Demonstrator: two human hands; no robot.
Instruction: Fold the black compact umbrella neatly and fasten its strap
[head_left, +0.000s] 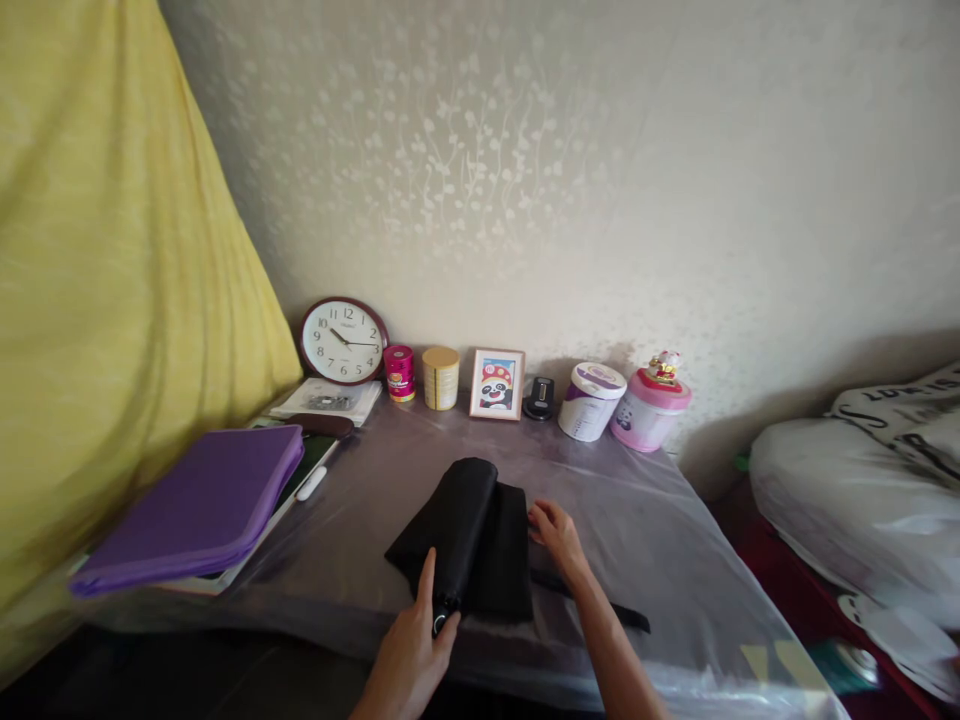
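A black folding umbrella (466,520) lies collapsed on the table, its handle end toward me and its loose cloth spread to both sides. Around the handle end my left hand (416,640) is closed, with the index finger stretched along the cloth. At the right edge of the loose cloth, my right hand (555,530) has its fingers bent together, pinching that edge; the fingertips are partly hidden. Under my right forearm passes a black strap (630,615), its end lying on the table.
Purple folder (195,500) and papers lie left, beside a white pen-like object (311,484). Along the wall stand a clock (344,340), pink can (400,374), yellow-lidded can (440,380), panda picture frame (497,384), small black object (539,398), white tub (591,402) and pink tub (649,412).
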